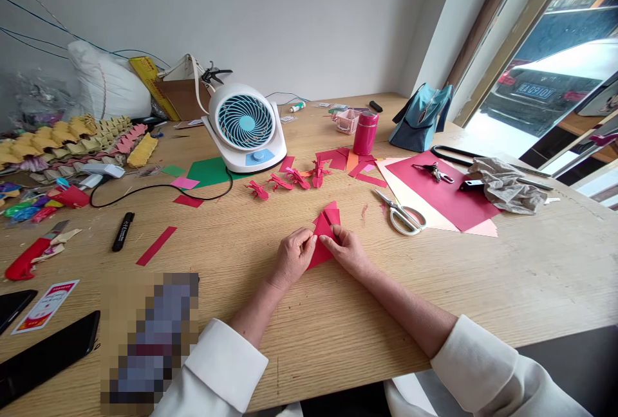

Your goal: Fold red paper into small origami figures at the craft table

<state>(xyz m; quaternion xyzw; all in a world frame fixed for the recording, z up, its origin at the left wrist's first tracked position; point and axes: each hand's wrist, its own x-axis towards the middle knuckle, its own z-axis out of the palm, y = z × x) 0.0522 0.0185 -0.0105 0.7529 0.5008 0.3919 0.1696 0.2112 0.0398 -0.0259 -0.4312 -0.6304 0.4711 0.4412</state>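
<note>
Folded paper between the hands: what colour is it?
The folded paper is red, best seen in the head view.

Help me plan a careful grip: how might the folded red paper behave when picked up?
The folded red paper is probably light, as it looks thin. Its overlapping layers likely make it fairly stiff. The flaps beyond the left hand and right hand may bend easily.

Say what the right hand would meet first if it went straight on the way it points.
The folded paper, which the right hand is pinching; just past it, probably the left hand, though depth is hard to judge.
</note>
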